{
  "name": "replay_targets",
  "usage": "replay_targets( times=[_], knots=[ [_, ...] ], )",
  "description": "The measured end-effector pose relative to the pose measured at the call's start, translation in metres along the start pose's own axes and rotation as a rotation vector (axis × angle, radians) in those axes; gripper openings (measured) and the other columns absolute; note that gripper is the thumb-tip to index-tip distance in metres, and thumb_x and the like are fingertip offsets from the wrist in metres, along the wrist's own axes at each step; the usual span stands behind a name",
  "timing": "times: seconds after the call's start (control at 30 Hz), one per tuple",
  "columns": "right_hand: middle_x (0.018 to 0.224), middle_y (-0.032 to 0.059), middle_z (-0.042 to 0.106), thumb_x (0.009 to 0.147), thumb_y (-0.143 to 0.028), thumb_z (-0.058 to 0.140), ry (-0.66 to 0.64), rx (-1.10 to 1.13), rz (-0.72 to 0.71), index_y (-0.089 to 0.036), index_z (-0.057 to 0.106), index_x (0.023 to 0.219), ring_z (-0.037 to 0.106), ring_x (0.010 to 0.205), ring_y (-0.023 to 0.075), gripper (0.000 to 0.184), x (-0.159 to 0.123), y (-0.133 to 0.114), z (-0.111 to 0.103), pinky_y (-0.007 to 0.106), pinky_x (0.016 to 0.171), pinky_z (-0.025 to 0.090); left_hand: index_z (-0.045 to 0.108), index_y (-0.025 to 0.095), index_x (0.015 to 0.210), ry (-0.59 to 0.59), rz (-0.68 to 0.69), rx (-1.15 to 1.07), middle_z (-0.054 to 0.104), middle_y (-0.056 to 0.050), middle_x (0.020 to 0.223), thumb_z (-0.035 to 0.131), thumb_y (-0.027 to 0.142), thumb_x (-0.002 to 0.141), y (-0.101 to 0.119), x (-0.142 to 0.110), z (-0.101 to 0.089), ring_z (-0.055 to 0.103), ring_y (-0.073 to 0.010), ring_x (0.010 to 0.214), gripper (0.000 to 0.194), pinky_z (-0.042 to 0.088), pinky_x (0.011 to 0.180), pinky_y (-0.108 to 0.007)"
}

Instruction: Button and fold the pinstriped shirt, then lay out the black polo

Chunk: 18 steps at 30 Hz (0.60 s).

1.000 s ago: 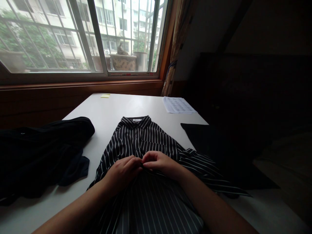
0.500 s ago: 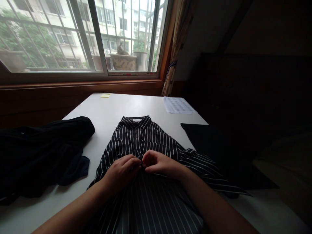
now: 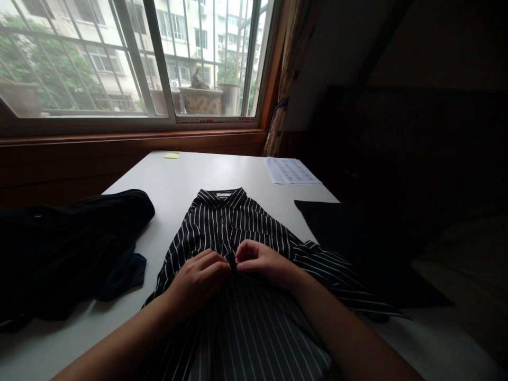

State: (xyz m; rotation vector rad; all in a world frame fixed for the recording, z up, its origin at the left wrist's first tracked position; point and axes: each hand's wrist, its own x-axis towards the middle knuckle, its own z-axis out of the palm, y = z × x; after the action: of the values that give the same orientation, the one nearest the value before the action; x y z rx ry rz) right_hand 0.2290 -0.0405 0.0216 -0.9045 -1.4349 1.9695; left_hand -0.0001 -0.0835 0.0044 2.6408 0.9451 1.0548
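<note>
Striped shirt (image 3: 260, 219) lies front-up on bench (image 3: 174, 182). L hand (image 3: 200, 278) & R hand (image 3: 264, 262) curl close tog. at its front; can't tell if either grips it. Poss. risk: shirt slips/creases b/c of uneven pull.

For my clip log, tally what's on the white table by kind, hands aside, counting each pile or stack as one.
Striped shirt: 1
Dark cloth: 2, left pile and right pile
Yellow note: 1
Printed paper: 1
Total: 5

Striped shirt (image 3: 246, 312) on white table (image 3: 178, 174) — 2 hands (image 3: 198, 278) (image 3: 268, 264) at its front.
</note>
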Motion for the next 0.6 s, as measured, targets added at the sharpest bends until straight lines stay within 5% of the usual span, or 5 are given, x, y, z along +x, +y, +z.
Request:
replay_targets(
  times=[0.6],
  knots=[
    [0.087, 0.0005, 0.069, 0.07, -0.025, 0.086, 0.004, 0.012, -0.035, -0.016, 0.069, 0.085, 0.062, 0.08, 0.0135, 0.024, 0.0009, 0.0028, -0.001, 0.028, 0.079, 0.045, 0.062, 0.019, 0.1, -0.012, 0.038, 0.012, 0.066, -0.004, 0.093, 0.057, 0.013, 0.095, 0.001, -0.0008, 0.0016, 0.058, -0.0157, 0.081, 0.01, 0.048, 0.07, -0.027]
  ],
)
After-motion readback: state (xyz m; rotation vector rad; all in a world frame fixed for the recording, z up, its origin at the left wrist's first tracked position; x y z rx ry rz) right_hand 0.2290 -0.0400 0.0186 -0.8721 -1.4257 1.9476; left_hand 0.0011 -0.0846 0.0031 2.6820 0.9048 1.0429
